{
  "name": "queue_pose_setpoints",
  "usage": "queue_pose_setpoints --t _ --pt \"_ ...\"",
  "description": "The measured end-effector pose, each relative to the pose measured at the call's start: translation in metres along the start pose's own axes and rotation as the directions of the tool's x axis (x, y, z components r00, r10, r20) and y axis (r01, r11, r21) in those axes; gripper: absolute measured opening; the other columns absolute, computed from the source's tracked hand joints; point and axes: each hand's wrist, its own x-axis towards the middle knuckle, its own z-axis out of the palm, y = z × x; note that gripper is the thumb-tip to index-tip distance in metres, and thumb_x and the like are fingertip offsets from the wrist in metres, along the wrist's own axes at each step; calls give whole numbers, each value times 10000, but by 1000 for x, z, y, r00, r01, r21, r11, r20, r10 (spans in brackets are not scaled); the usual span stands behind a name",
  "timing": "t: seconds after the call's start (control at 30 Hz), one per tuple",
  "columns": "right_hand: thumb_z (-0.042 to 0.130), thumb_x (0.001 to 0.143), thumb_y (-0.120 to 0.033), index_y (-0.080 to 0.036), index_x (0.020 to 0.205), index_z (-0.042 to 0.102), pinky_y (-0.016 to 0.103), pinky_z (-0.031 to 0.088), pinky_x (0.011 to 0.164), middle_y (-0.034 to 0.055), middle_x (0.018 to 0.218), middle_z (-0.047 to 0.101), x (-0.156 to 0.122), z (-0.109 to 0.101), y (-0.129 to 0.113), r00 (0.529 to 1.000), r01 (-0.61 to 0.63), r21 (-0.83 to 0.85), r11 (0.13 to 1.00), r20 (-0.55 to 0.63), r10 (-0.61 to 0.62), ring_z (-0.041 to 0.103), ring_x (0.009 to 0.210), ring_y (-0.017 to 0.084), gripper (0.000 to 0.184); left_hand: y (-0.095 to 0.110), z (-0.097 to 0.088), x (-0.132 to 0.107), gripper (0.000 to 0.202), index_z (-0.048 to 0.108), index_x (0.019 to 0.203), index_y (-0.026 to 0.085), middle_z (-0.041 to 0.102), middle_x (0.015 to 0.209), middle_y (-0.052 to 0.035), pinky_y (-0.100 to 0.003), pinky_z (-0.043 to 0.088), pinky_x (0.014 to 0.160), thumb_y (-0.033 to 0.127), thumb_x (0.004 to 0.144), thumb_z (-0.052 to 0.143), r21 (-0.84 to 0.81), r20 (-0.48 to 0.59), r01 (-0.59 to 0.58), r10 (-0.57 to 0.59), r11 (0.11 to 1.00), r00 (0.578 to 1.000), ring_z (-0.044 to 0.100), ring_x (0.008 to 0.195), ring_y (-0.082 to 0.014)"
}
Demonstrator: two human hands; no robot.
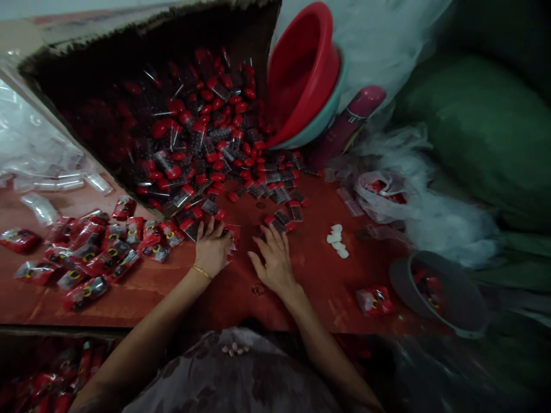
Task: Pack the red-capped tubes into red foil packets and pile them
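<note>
My left hand (212,245) lies with its fingers apart at the front of a pile of small clear, red-capped containers (219,163), a bracelet at its wrist. Partly under that hand is a flat red printed piece (233,238), perhaps an empty packet. My right hand (274,258) has its fingers stretched out, the tips at a red-capped container (275,223); whether they touch it I cannot tell. The pile spills from a tipped cardboard box (43,69). To the left lie several filled red packets (109,258).
Right of my hands are small white discs (337,241), a red packet (375,301), a grey tub (400,284) and a plastic bag (365,201). Behind stand a red basin (325,57) and a pink-capped bottle (365,102). Clear sleeves (38,207) lie far left on the red table (172,298).
</note>
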Motion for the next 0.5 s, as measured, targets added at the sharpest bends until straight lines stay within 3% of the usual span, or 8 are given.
queue_pose_setpoints --t 0.1,0.27,0.5 --pt "446 896 -316 -175 1059 639 509 228 1083 122 1240 582 -2 3 -7 1000 -1 65 998 -29 3 389 1289 262 289 3 5 -4 310 689 1030 251 640 1189 -80 -550 232 1068 264 865 428 -28 -24 6 -7 1000 1000 412 1277 -308" --pt "469 890 -294 -185 1016 653 496 248 1074 102 1174 632 -6 7 -9 999 -12 111 994 -35 16 465 1231 252 247 7 6 -3 352 633 1150 251 534 1323 -111 -576 217 1059 318 870 431 -27 -1 33 -33 999 999 350 1313 -335" --pt "469 887 -274 -196 988 653 493 252 1066 89 1138 654 -10 7 -9 998 -42 126 991 -34 47 503 1190 244 225 9 6 1 290 701 985 283 643 1185 -62 -560 231 1055 300 873 434 -47 -6 22 -22 999 1000 392 1290 -310"
